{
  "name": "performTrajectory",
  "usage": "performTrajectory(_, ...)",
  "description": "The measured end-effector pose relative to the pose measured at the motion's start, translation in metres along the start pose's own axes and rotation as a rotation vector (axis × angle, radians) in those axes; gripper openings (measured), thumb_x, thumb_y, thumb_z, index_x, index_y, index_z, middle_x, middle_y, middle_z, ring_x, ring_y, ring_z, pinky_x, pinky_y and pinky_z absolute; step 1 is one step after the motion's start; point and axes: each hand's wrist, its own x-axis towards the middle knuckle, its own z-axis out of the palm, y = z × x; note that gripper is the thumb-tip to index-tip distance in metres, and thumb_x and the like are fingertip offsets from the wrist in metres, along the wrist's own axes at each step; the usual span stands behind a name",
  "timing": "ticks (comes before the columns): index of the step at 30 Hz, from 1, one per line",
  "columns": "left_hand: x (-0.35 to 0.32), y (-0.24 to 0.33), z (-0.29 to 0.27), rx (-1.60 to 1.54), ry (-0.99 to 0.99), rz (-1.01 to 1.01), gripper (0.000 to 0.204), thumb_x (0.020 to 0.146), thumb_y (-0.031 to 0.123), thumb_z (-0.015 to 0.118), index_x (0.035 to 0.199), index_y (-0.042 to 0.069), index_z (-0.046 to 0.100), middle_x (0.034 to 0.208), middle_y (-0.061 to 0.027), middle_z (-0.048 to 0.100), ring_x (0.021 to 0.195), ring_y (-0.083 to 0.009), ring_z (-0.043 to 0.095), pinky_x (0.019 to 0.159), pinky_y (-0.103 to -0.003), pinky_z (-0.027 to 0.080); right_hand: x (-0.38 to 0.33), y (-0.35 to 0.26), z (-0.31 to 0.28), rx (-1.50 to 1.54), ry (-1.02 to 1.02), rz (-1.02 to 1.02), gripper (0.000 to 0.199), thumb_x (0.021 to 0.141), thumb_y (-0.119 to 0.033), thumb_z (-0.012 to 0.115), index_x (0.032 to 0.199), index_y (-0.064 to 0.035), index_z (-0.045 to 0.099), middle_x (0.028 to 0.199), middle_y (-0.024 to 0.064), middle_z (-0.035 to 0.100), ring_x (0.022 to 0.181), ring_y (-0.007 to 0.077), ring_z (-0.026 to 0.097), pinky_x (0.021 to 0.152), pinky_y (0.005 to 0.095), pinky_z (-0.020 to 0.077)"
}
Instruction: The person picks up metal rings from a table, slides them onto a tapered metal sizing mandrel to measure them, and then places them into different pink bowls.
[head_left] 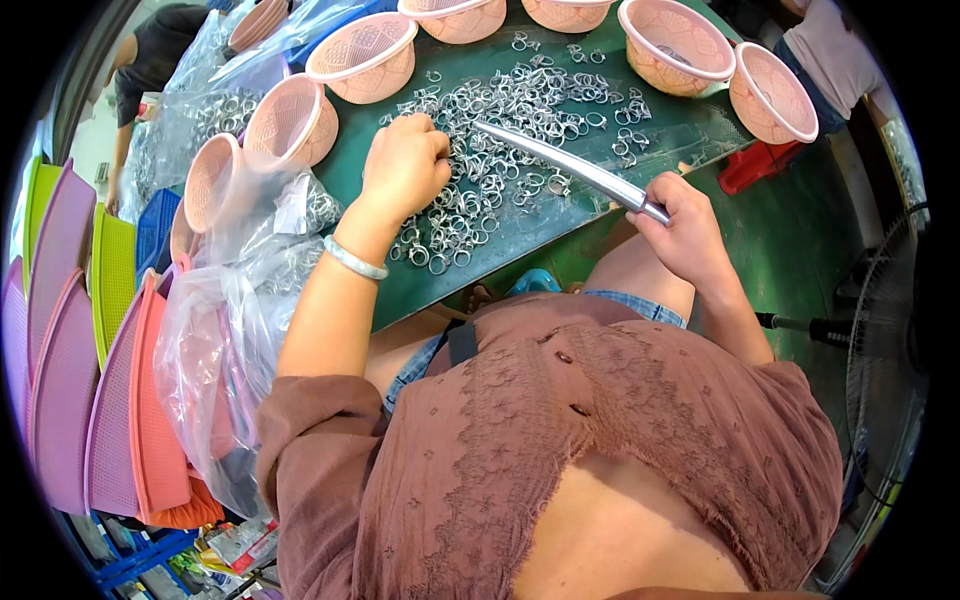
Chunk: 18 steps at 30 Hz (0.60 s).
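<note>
A heap of silver-coloured rings (540,110) is spread over the green tabletop (380,130). My right hand (685,222) grips the thick end of a ring mandrel (570,170), a shiny tapered metal rod. Its thin tip points left, over the middle of the heap. On the left side of the rings rests my left hand (405,165), fingers curled in toward the palm. Whatever those fingers hold, if anything, is hidden. A pale bangle (355,260) circles my left wrist.
Pink plastic baskets (365,65) line the table's far side; one at the right (675,55) contains some metal pieces. Clear plastic bags (235,320) crowd the left edge, beside stacked coloured baskets (110,300). A fan (885,340) stands right. Other people are partly visible at both far corners.
</note>
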Motion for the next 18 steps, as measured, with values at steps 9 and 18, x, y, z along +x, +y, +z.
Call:
performTrajectory(9, -0.011, -0.018, -0.005, -1.892, 0.055, -0.458, 0.009, 0.088, 0.008, 0.054, 0.092, 0.000, 0.054, 0.103, -0.0137, 0.060, 0.096, -0.0229, 0.059, 0.086, -0.032, 0.048, -0.004, -0.009, 0.005, 0.136, -0.007, 0.097, 0.018, 0.069, -0.012, 0.069, 0.074, -0.0027, 0.054, 0.071, 0.0091, 0.053, 0.063, 0.0237, 0.054, 0.056, 0.0317, 0.0418)
performTrajectory(18, -0.014, 0.010, 0.002, -1.889, 0.125, -0.232, 0.041, 0.085, 0.002, 0.056, 0.123, 0.004, 0.039, 0.112, -0.0163, 0.056, 0.101, -0.0240, 0.058, 0.087, -0.035, 0.051, -0.001, -0.022, 0.014, 0.226, 0.037, -0.115, 0.016, 0.070, -0.005, 0.068, 0.074, -0.0016, 0.053, 0.073, 0.0113, 0.050, 0.062, 0.0254, 0.054, 0.053, 0.0310, 0.0414)
